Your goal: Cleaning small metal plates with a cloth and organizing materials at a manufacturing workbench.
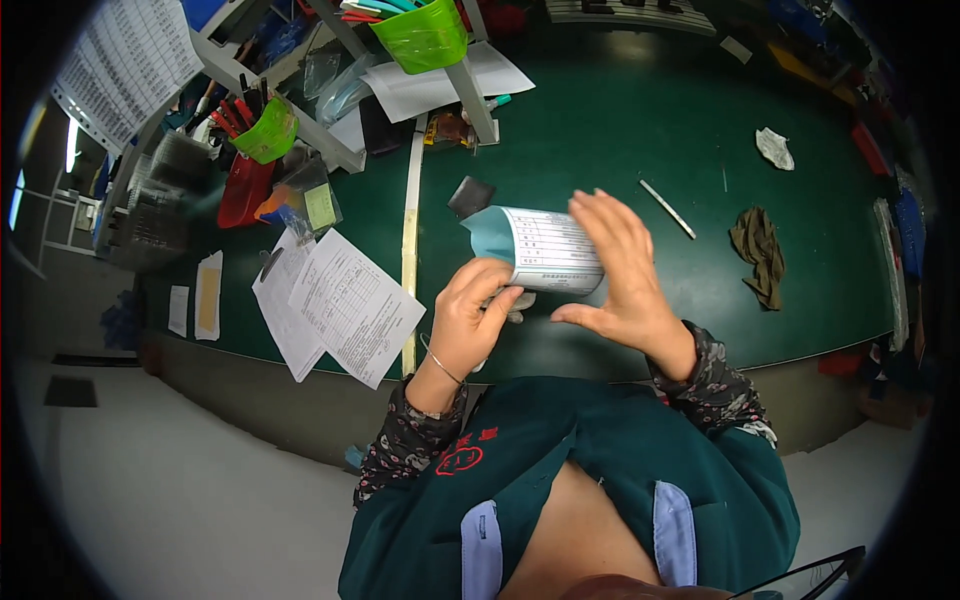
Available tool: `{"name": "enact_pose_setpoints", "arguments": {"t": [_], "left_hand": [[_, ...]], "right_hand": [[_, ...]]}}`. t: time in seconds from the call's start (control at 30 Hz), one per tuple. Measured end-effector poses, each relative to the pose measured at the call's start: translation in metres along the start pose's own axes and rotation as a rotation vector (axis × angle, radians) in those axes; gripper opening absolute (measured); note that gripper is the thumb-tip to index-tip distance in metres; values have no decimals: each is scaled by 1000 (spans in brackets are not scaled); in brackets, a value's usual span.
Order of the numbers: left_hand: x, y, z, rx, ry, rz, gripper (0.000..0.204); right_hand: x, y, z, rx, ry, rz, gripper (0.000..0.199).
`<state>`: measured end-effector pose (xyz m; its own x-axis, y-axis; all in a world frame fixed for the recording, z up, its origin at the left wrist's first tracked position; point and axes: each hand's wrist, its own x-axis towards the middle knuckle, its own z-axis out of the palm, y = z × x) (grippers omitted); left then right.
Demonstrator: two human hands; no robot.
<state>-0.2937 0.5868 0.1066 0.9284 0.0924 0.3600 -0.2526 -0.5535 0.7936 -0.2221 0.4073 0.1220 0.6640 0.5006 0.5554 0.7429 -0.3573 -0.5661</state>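
Observation:
Above the near edge of a dark green table (620, 140) I hold a curled sheet of paper (540, 250), pale blue on one side and printed with a form on the other. My left hand (472, 312) grips its lower left edge between thumb and fingers. My right hand (622, 272) wraps around its right end with fingers spread upward. A small dark square piece (470, 196) lies on the table just beyond the paper.
Printed sheets (340, 305) hang over the table's left front edge beside a long pale ruler (410, 225). Green bins (425, 35) with pens sit at the back left. An olive rag (760, 255), a white crumpled scrap (775, 148) and a thin rod (667, 208) lie to the right.

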Motion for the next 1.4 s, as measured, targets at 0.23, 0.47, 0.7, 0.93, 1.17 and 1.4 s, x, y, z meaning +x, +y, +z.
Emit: {"name": "enact_pose_setpoints", "arguments": {"t": [0.23,0.47,0.7,0.93,1.17,1.4], "left_hand": [[11,16,2,94,106,149,24],[-14,-11,2,-291,3,-390,30],[-9,-14,26,-609,-144,-358,85],[-5,6,24,-685,-243,-389,61],[-6,7,24,-685,-158,-447,24],[-10,-6,24,-739,20,-343,28]], "right_hand": [[-9,11,11,343,-132,278,16],[-5,36,-4,853,210,559,19],[-17,9,-8,689,38,293,18],[-17,10,1,825,-120,438,16],[-10,8,8,245,56,84,29],[-5,44,-21,1372,-31,742,80]]}}
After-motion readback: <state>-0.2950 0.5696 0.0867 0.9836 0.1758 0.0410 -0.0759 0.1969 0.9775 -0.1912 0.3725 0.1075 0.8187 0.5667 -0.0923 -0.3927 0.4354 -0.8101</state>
